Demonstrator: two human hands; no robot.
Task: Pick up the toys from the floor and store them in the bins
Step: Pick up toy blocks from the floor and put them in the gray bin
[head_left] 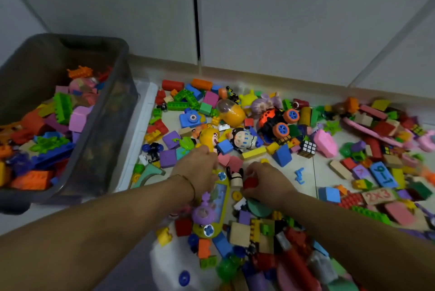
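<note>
A grey bin (110, 125) at the left holds several bright blocks. Toys cover the floor to its right: blocks, a yellow doll (209, 136), an orange toy car (276, 121), a cube puzzle (308, 148). My left hand (199, 168) reaches down beside the yellow doll, fingers curled on something small and yellow; what it grips is hidden. My right hand (266, 180) is closed around a red block (250, 182) near the floor. A yellow game toy (217, 206) lies under my left wrist.
A clear lid or tray (141, 130) lies between the bin and the toy pile. White cabinet doors (282, 19) stand behind. Number blocks (382, 176) and a pink piece (326, 142) lie at the right. More blocks crowd the near floor.
</note>
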